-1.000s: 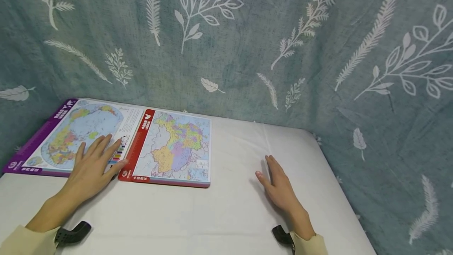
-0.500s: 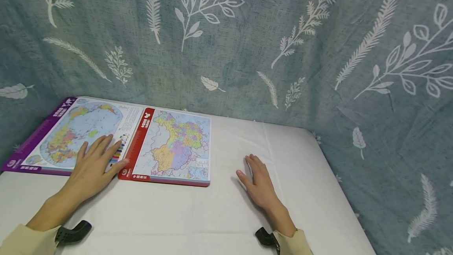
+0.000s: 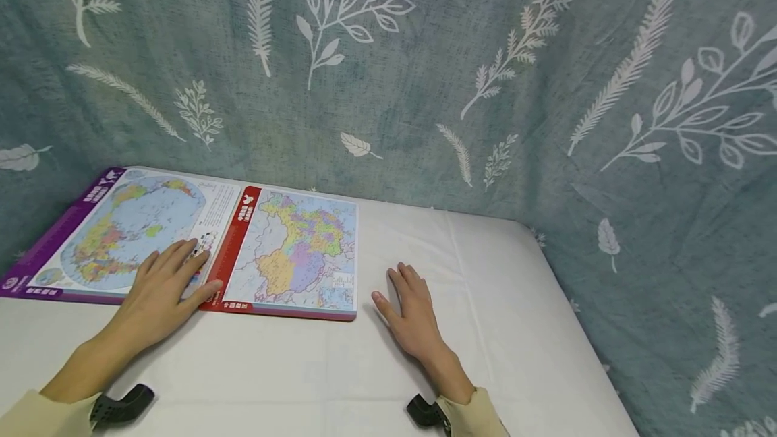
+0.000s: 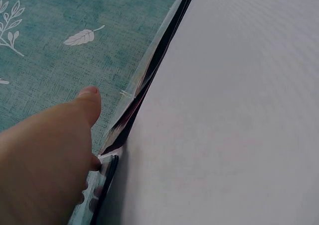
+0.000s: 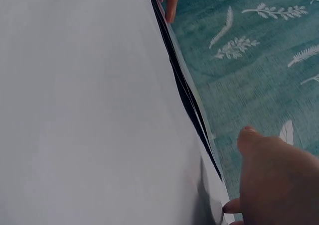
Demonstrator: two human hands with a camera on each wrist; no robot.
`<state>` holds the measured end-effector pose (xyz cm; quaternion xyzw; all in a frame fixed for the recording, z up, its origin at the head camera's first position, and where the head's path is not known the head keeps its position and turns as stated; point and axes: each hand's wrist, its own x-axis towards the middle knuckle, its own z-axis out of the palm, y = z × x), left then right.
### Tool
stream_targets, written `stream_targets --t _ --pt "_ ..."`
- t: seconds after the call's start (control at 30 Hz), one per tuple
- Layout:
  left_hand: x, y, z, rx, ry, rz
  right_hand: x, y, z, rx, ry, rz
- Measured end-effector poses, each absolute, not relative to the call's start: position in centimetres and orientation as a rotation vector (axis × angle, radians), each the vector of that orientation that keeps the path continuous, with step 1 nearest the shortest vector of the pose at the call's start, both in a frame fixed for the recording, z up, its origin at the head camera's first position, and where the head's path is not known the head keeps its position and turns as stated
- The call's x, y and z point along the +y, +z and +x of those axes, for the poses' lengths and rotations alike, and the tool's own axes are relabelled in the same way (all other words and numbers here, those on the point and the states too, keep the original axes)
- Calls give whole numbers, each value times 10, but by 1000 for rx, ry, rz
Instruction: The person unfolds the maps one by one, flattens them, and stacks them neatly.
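Observation:
Two flat map boards lie side by side at the left of the table in the head view. The left one is a world map (image 3: 154, 197) with a purple border, and the right one is a map of China (image 3: 273, 241) with a red strip. My left hand (image 3: 159, 292) is spread over the world map's lower right corner, its thumb reaching the red strip. To the right of the China map, over the white cloth, is my right hand (image 3: 413, 319), fingers extended and thumb apart, holding nothing. In the left wrist view the maps show only edge-on, beyond the thumb (image 4: 88, 105).
White cloth (image 3: 516, 356) covers the table. A blue-green curtain (image 3: 400, 66) with white leaf prints rises behind the table and along its right side. Black wrist devices (image 3: 124, 404) sit below both hands, at the cuffs.
My right hand has slid left across the cloth, closer to the China map's right edge. The left hand stays over the world map, and both maps lie as before.

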<state>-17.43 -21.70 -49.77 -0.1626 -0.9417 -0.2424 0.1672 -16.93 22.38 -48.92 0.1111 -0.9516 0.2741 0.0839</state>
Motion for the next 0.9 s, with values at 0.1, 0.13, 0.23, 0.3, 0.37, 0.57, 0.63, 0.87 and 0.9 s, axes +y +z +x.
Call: stream_targets --t 0.1,0.13,0.23,0.3,0.37,0.57,0.63,0.87,0.9 --pt "-217 -497 -172 -2682 -695 -475 214 -490 -168 -2825 804 383" --pt "-217 -497 -172 -2680 -695 -479 212 -490 -168 -2823 797 397" --pt "-217 -497 -171 -2679 -695 -494 206 -491 -168 -2817 788 427" --pt "-216 -497 -172 -2675 -696 -506 202 -491 -168 -2818 786 438" --pt "-215 -497 -172 -2670 -696 -519 199 -490 -168 -2820 797 443" --pt "-215 -497 -172 -2646 -697 -528 185 -491 -168 -2801 817 458" --pt "-215 -497 -172 -2647 -702 -525 180 -492 -168 -2794 822 455" --pt "-211 -498 -172 -2624 -732 -540 165 -492 -168 -2790 863 423" --pt "-210 -498 -172 -2616 -741 -542 163 -491 -168 -2790 861 415"
